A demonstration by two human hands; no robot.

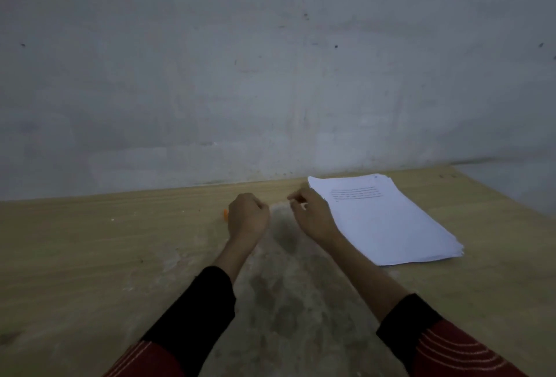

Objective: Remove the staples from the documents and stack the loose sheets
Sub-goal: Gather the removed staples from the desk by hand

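Gloom blurred most detail. On the pale wooden table, a stack of white printed sheets lay to the right, one edge hidden behind the right hand. That hand's thumb and forefinger were drawn together, and anything pinched there was too small to see. The left hand was curled, hiding all but a sliver of a small orange object; whether it gripped that, I couldn't tell.

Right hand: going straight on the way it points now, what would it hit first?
Probably the wall behind the table. The right hand points forward and slightly left over bare wood; the paper stack lies just to its right, off that line, though depth is hard to judge.
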